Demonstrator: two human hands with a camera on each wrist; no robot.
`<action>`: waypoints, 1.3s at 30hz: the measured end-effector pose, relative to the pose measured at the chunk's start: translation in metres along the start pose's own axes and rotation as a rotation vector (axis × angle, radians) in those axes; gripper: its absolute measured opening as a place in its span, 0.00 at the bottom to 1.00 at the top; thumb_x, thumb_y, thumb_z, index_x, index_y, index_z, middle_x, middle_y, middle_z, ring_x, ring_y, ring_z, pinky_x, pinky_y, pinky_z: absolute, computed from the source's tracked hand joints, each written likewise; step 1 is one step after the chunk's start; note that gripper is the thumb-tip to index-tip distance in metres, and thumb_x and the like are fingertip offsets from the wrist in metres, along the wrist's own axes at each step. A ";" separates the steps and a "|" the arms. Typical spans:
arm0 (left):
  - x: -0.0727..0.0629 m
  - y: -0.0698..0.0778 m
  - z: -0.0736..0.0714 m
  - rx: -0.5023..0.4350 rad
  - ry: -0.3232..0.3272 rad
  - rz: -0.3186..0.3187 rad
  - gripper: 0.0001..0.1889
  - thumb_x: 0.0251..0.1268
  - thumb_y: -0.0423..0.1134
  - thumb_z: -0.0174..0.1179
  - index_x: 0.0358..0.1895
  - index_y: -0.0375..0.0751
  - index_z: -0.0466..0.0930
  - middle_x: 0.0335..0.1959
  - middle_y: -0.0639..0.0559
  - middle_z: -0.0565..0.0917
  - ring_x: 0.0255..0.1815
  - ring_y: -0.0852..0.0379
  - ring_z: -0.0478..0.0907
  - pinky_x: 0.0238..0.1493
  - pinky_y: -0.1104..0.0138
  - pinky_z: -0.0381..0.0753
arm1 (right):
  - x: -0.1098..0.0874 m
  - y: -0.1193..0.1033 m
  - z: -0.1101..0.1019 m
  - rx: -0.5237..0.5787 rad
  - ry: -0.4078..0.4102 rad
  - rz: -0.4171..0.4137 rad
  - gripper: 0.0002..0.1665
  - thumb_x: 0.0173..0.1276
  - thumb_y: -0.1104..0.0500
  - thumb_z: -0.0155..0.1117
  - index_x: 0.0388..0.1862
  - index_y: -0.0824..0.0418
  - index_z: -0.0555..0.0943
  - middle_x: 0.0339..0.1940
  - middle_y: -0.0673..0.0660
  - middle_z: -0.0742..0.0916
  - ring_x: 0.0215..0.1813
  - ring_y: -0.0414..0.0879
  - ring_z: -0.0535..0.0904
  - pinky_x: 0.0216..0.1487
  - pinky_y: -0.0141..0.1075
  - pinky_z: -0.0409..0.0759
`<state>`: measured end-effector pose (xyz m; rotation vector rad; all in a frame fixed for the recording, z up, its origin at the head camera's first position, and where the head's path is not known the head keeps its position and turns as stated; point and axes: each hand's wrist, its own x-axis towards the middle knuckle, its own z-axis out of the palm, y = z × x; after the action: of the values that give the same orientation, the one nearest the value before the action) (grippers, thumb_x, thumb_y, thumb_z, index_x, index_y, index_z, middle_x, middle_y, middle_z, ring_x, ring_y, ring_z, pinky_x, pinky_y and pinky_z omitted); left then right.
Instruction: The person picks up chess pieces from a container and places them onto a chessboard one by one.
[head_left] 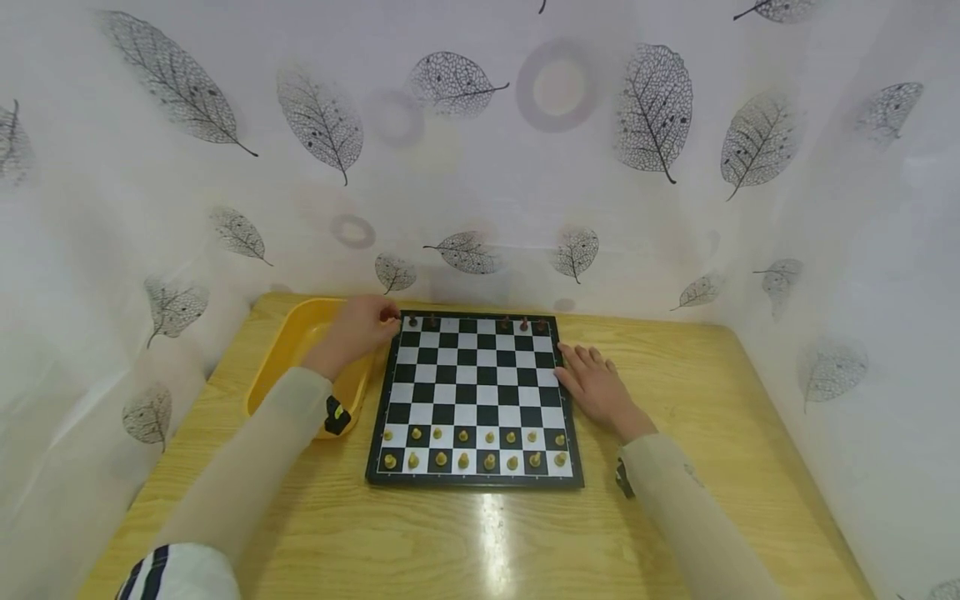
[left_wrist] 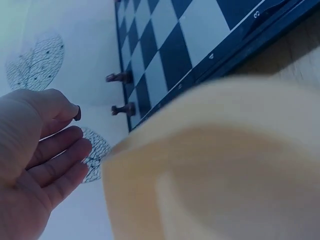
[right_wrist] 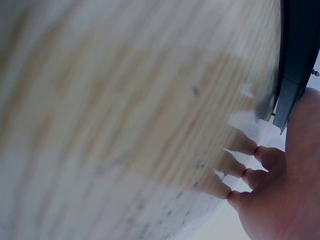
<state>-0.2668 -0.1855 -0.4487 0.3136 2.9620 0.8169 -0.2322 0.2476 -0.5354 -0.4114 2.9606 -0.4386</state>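
A black-and-white chessboard [head_left: 465,367] lies on the table, with gold chess pieces [head_left: 463,460] in two rows along its near side. Several dark chess pieces [head_left: 524,324] stand on its far row. At the far left corner is my left hand [head_left: 358,329], thumb and fingertips together just off the rim. In the left wrist view that hand [left_wrist: 45,145] pinches a small dark chess piece [left_wrist: 77,114], mostly hidden by the fingers. Nearby stand a dark rook [left_wrist: 123,109] and a dark knight [left_wrist: 118,77]. My right hand [head_left: 597,385] rests with extended fingers at the board's right edge.
A yellow plastic tray [head_left: 279,354] stands left of the board, under my left forearm; the forearm hides part of it. The wooden table [head_left: 420,542] meets a pale curtain [head_left: 480,192] with leaf prints behind and on both sides.
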 end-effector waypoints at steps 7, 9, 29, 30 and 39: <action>0.010 0.008 0.015 0.056 -0.044 0.034 0.12 0.74 0.37 0.64 0.52 0.34 0.87 0.48 0.41 0.87 0.45 0.45 0.79 0.52 0.54 0.84 | 0.000 0.002 0.001 0.002 -0.002 -0.001 0.41 0.86 0.33 0.33 0.88 0.51 0.53 0.86 0.68 0.61 0.86 0.72 0.50 0.83 0.69 0.47; 0.012 0.009 0.019 0.069 -0.052 0.029 0.12 0.74 0.37 0.64 0.52 0.35 0.87 0.49 0.41 0.87 0.45 0.45 0.79 0.54 0.53 0.85 | 0.000 0.001 0.001 0.004 0.001 -0.001 0.41 0.86 0.34 0.34 0.88 0.51 0.53 0.86 0.68 0.61 0.86 0.72 0.51 0.83 0.69 0.47; 0.016 0.015 0.028 0.216 -0.125 0.025 0.14 0.75 0.37 0.64 0.56 0.33 0.87 0.51 0.39 0.89 0.43 0.46 0.80 0.55 0.56 0.85 | 0.001 0.000 0.000 0.009 0.004 0.011 0.41 0.86 0.33 0.34 0.88 0.52 0.54 0.86 0.68 0.62 0.86 0.71 0.50 0.83 0.69 0.47; 0.017 0.015 0.029 0.222 -0.121 0.029 0.13 0.75 0.36 0.64 0.55 0.33 0.88 0.50 0.40 0.89 0.43 0.47 0.80 0.55 0.56 0.85 | 0.001 0.000 0.001 0.010 0.005 0.011 0.41 0.86 0.34 0.34 0.88 0.52 0.54 0.86 0.68 0.62 0.86 0.71 0.50 0.83 0.69 0.47; 0.022 0.012 0.033 0.246 -0.128 0.051 0.10 0.73 0.36 0.65 0.48 0.34 0.90 0.40 0.44 0.89 0.39 0.48 0.79 0.50 0.58 0.85 | 0.001 0.001 0.002 0.007 0.004 0.012 0.42 0.86 0.33 0.33 0.88 0.52 0.53 0.86 0.68 0.62 0.86 0.71 0.50 0.83 0.69 0.46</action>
<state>-0.2826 -0.1548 -0.4708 0.4367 2.9436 0.4166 -0.2332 0.2476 -0.5379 -0.3926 2.9628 -0.4485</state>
